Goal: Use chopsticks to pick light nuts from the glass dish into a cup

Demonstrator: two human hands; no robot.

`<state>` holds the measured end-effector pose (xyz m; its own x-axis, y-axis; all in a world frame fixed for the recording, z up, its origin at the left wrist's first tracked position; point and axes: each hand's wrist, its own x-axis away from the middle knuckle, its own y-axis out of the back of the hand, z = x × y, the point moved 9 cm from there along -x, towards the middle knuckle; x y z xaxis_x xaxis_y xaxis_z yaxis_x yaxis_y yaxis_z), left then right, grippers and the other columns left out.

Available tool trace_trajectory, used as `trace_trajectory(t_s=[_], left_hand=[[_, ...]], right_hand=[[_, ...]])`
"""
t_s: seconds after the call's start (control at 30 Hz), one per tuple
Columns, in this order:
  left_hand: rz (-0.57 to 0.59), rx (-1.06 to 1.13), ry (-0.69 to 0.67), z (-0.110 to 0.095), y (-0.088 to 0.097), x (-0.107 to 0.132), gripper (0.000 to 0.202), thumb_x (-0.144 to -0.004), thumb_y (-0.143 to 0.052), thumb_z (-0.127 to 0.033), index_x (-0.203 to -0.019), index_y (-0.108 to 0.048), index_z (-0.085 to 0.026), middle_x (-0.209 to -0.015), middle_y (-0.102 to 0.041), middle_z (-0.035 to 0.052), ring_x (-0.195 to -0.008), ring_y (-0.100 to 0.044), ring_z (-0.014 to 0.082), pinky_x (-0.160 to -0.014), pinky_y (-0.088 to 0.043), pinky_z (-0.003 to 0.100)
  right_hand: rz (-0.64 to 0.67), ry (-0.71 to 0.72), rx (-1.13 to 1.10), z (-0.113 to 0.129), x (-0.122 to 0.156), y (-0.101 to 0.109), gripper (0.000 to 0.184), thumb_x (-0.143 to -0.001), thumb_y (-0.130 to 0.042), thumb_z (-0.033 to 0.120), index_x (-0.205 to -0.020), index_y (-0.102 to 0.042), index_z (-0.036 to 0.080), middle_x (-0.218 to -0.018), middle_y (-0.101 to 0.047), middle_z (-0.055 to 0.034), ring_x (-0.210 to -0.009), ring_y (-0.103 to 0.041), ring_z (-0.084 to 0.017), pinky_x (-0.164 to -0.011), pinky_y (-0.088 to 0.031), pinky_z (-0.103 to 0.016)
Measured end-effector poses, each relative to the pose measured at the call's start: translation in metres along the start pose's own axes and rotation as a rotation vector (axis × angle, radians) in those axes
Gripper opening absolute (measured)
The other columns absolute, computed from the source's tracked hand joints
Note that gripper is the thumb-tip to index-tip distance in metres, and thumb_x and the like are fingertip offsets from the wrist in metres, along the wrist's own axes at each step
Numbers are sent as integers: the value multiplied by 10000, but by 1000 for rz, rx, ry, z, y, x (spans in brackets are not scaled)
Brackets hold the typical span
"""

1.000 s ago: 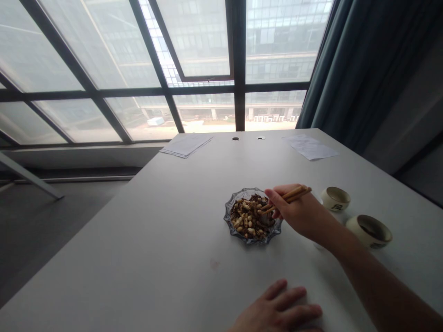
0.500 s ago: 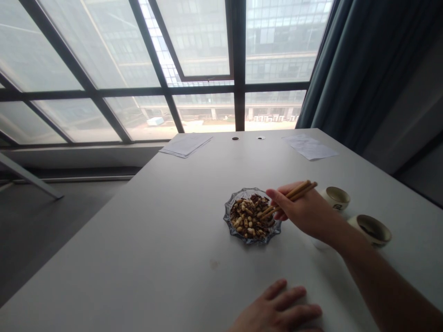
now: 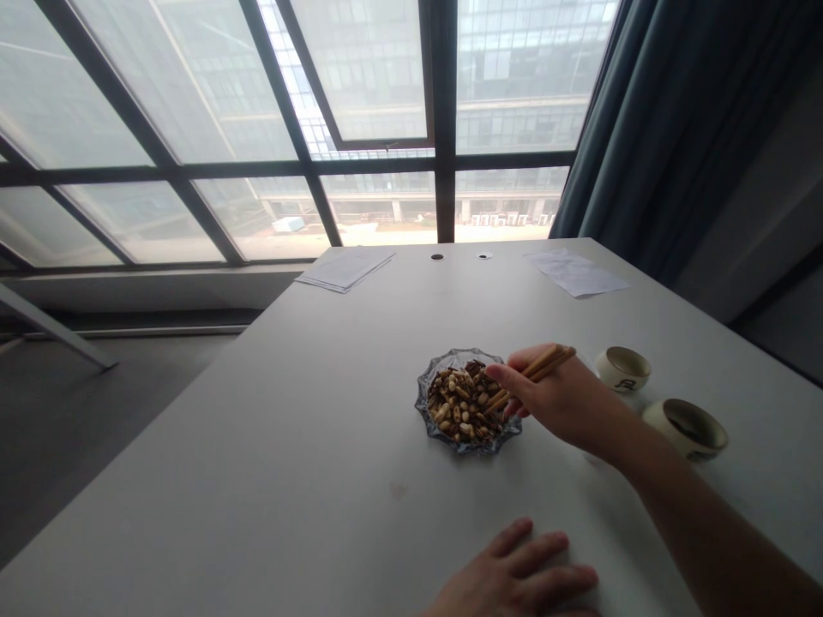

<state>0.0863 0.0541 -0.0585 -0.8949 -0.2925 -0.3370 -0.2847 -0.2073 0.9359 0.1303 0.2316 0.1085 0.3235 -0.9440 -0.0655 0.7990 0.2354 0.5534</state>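
A glass dish heaped with peanuts and dark seeds sits near the middle of the grey table. My right hand is closed round a pair of wooden chopsticks, whose tips dip into the right side of the dish. My left hand lies flat on the table at the near edge, fingers stretched out, holding nothing.
Two small cream cups stand right of the dish, just beyond my right wrist. Sheets of paper lie at the table's far end by the window. A dark curtain hangs at the right.
My right hand has shifted slightly left and down, and the chopstick tips sit deeper in the dish. The left hand has stayed still.
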Motion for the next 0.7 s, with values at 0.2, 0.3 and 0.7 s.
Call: trace_trajectory(t_s=[0.2, 0.3, 0.7], left_hand=[[-38, -29, 15, 1, 0, 3, 380, -1120, -374, -422, -1466, -530, -425, -1636, -369, -121, -1532, -312, 191, -1243, -327, 387], [-29, -33, 15, 2, -3, 5, 384, -1122, -367, -419, -1471, -527, -423, -1642, -358, -120, -1535, -306, 194, -1246, -320, 390], [-5, -16, 4, 2, 1, -2, 393, -1125, -363, -414, -1491, -506, -412, -1653, -337, -112, -1542, -292, 204, -1251, -310, 396]], right_hand=[[-67, 33, 122, 0, -1, 10, 444, -942, -607, 494, -600, -586, 212, -520, -652, -24, -503, -637, -183, -489, -445, -261], [-77, 43, 145, 2, 0, 12, 462, -949, -593, 510, -597, -591, 212, -524, -657, -25, -498, -632, -179, -487, -438, -262], [6, 48, -25, 4, 2, -1, 397, -930, -631, 456, -626, -582, 207, -529, -633, 0, -533, -679, -180, -478, -460, -229]])
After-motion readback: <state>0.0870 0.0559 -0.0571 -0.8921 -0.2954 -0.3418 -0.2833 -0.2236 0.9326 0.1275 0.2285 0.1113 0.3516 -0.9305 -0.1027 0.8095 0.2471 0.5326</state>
